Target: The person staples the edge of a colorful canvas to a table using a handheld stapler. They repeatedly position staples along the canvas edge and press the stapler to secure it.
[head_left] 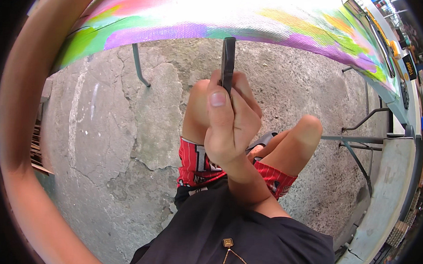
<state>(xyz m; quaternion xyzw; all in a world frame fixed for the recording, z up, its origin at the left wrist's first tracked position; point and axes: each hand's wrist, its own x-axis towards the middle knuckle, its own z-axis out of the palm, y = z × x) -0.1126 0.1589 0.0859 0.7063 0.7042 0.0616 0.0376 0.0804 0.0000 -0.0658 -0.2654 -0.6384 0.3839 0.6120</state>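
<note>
My right hand [230, 119] is closed around a thin black phone-like slab [227, 60], seen edge-on, so its faces are hidden. The slab stands upright, with my thumb along its near side and my fingers curled round the other. Its top end overlaps the front edge of a table covering [244, 24] smeared with green, purple, pink and yellow. My left arm [17, 126] runs up the left side of the head view and over the table's left end. The left hand itself lies beyond the upper edge, out of sight.
Cracked concrete floor [107, 132] spreads below, and my bent knees are under my right hand. A thin metal leg [140, 66] stands beneath the table. At the right are a pale bench [380, 209], metal bars [353, 139] and a dark, long flat object [377, 40] on the table.
</note>
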